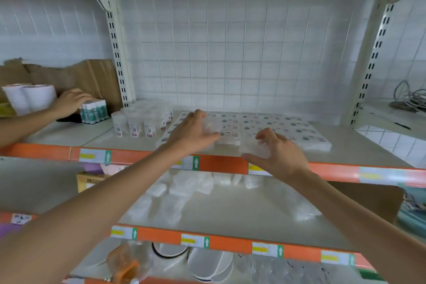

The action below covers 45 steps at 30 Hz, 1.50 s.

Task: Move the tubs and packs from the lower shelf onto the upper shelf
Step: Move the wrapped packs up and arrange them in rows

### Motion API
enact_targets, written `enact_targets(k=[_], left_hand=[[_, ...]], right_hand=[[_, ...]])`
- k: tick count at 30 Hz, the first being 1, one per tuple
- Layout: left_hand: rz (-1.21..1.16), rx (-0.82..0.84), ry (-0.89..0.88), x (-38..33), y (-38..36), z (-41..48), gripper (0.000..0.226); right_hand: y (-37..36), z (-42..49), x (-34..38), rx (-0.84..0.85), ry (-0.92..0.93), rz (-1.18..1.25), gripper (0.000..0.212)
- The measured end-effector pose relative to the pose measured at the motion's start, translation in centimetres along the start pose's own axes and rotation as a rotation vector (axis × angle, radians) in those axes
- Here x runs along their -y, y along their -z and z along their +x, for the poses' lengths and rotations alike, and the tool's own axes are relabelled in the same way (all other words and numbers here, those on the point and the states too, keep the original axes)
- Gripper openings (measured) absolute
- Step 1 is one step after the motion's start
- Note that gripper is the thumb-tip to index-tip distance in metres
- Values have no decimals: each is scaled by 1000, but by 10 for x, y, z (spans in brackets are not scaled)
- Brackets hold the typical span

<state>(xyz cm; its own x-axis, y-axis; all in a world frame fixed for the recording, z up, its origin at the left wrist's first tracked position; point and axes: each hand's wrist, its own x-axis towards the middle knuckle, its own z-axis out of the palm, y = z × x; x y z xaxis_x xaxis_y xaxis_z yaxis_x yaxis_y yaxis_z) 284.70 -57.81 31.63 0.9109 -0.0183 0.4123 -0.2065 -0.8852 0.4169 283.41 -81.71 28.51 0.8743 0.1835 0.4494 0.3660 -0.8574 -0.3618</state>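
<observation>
clear packs lie on the lower shelf. above, at the upper shelf edge, the right hand curls round a clear tub; the left hand grips a second tub against patterned packs. labelled tubs stand behind.

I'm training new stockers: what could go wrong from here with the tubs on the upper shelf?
1. The clear tub at the right hand sits near the upper shelf front edge and might tip off.
2. The second tub, gripped by the left hand, is over the patterned packs and could knock them askew.
</observation>
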Motion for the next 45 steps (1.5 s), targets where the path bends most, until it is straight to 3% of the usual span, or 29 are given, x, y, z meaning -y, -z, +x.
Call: enact_targets(k=[5,15,23,29,34,37,40,45], left_hand=[[110,77,-17,13,-2,47,60],[323,173,-68,44,-28,134,61],[395,248,-15,51,-43,148,27],[488,206,-9,55,-48,146,67],[76,-33,-160,37,-34,133,46],[-244,74,-26,18,-25,119,41],[-390,193,55,4,-25,108,41],[-700,240,199,-2,-31,101,48]], right_hand=[[-16,50,2,13,-4,-47,63],[-47,128,9,-17,-3,-86,65],[-65,142,11,17,31,-87,62],[-60,143,13,39,67,-109,63],[-56,141,15,26,94,-39,64],[-52,141,12,-13,113,4,66],[-49,140,7,-69,173,21,69],[-48,137,0,-85,193,107,80]])
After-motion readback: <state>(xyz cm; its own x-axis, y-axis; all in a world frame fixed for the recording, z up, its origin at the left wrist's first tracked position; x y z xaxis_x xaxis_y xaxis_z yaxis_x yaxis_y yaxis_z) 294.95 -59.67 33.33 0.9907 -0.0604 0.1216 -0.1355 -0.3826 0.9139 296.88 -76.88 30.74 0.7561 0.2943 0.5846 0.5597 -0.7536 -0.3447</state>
